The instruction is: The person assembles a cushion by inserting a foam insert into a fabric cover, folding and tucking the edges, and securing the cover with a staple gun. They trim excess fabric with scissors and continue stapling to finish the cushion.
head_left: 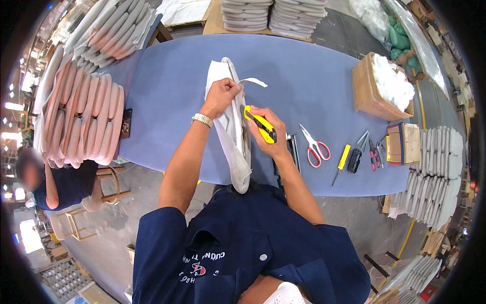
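A long grey padded cushion panel (234, 147) with white fabric along it stands on its edge in front of me, its near end at the table's front edge. My left hand (223, 96) pinches a white fabric strip (254, 81) near the panel's far end; the strip's loose end curls to the right. In my right hand (271, 133) is a yellow and black utility knife (260, 124), its tip pointing at the panel's right side. Whether the blade touches the fabric is too small to tell.
Red-handled scissors (315, 148), a yellow screwdriver (342, 163) and pliers (374, 156) lie on the blue table (167, 101) to the right. Beyond them stands a cardboard box (367, 91) of white stuffing. Stacked cushions (83, 119) rise at the left, where another person (66, 185) sits.
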The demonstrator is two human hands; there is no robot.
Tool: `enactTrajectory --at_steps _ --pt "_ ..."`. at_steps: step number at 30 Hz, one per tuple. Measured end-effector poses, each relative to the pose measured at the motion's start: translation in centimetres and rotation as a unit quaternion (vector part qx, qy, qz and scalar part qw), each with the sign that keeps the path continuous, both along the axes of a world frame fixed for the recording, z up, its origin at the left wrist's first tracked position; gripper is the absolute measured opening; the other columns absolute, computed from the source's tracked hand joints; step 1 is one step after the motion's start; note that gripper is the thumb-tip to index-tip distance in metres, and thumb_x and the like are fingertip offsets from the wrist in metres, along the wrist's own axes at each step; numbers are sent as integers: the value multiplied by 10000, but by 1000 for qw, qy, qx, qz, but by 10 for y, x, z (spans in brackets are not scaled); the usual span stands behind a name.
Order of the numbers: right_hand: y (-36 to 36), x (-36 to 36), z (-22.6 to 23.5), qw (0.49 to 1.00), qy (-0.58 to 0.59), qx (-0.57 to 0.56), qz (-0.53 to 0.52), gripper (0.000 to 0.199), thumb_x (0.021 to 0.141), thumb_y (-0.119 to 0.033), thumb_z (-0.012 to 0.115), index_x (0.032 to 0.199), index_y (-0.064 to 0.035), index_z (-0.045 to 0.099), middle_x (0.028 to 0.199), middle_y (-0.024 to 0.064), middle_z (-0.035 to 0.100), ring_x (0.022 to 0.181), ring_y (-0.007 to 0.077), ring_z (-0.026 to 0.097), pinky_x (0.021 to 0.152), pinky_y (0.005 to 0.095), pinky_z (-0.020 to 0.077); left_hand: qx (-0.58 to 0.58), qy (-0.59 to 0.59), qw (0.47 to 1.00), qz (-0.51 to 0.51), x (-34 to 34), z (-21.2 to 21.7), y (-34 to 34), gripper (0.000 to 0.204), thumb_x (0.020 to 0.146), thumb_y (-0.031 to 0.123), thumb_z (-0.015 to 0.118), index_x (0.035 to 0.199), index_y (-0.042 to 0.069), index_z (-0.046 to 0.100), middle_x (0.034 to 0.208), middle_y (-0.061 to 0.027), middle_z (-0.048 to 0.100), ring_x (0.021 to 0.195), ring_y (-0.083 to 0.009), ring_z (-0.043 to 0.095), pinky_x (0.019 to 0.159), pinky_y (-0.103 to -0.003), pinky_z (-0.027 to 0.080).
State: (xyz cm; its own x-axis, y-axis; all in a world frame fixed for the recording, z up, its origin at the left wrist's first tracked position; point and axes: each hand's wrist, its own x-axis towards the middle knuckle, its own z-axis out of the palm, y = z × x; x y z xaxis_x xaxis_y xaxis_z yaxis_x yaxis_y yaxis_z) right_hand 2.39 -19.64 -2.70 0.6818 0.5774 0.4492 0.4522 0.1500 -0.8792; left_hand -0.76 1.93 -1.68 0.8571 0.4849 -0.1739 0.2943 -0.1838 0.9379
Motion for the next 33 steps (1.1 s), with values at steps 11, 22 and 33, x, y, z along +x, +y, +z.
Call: enactTrajectory --at_steps 11,22,33 --pt "-38 -38 4 998 47 -31 21 236 869 -4 716 1100 -1 667 1125 186 733 1089 275 730 895 333 554 -52 -75 996 -1 -4 26 -5 138 990 131 691 907 26 661 862 -61 765 668 -44 508 644 -218 451" --pt "-56 -50 6 998 55 -20 12 245 863 -14 738 1095 13 661 1108 197 730 1033 311 733 880 352 561 309 -80 947 17 -54 35 -66 317 945 171 747 1214 19 673 1091 -137 729 832 -162 700 684 -290 548" --pt "-53 -45 7 998 51 -25 41 265 865 -11 733 1121 11 669 1161 196 727 1041 286 732 894 345 560 259 -72 953 -138 -187 22 -118 166 884 66 761 1039 38 708 1026 -115 691 788 -260 714 748 -342 580"
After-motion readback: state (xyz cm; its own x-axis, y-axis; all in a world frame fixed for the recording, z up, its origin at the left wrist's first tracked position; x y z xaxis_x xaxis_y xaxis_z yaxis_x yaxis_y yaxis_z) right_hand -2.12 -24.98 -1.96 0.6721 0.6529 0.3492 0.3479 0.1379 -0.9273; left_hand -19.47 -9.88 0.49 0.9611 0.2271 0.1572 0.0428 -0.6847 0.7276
